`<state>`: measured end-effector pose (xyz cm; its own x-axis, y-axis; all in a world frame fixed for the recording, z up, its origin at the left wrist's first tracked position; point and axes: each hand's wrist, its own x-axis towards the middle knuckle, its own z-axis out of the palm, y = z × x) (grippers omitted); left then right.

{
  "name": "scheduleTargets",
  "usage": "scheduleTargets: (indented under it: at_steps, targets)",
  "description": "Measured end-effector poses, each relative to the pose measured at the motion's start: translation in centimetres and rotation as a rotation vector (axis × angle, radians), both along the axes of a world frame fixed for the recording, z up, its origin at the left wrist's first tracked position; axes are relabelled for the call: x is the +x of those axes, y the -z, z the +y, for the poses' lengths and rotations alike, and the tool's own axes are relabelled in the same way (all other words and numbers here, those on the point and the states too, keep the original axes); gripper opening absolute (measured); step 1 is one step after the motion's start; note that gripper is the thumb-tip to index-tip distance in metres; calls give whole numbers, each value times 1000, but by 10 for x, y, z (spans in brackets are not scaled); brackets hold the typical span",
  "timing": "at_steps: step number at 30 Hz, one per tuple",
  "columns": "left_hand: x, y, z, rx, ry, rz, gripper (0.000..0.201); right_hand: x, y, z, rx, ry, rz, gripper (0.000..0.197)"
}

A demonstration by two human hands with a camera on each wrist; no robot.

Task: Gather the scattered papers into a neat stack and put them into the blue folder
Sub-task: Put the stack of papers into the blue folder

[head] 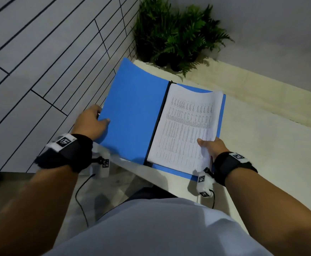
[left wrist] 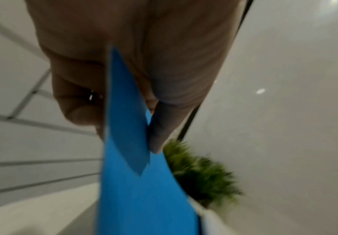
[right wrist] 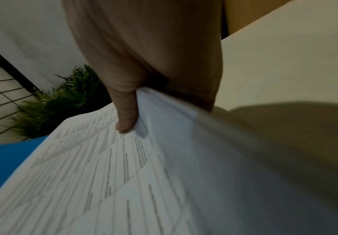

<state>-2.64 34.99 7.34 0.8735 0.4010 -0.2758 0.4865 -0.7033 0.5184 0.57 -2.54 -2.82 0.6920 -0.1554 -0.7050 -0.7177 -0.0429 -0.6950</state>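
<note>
Left hand [head: 90, 121] pinches the blue folder's [head: 132, 111] raised cover; right hand's [head: 212, 146] grip holds the papers [head: 184, 126] by their near corner, which seems lifted. Closing now could crease them.

Folder: we see a bright blue card folder [head: 134, 109] with a black spine lying wide open at the near-left corner of the pale cream table [head: 273, 145]; its left cover juts past the table's left edge and is lifted.
Papers: a neat stack of white printed sheets [head: 184, 126], covered in fine columns of text, sits on the folder's right half, against the spine; blue shows along its far, right and near edges, and its near-right corner curls upward.
</note>
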Motion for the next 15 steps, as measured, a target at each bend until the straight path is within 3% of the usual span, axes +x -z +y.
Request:
scheduleTargets:
  at_steps: [2, 5, 7, 9, 12, 15]
  targets:
    - [-10, -39, -23, -81, 143, -48, 18, 2, 3, 0, -31, -20, -5, 56]
    - [-29, -84, -66, -376, 380, -87, 21, -1, -9, 4, -43, -57, -18, 103]
    - [-33, -89, -91, -568, 539, 13, 20, -8, -17, 2, 20, -24, 3, 100]
    - [-25, -72, -108, -665, 563, 132, 20, -12, -22, -5, 63, -19, -15, 88]
    - [0, -16, -119, -528, 375, 139, 24, -17, -37, -20, 22, -74, -3, 92]
    - [14, 44, -122, -357, 330, 281, 61, -21, -42, -42, 103, -63, 70, 63]
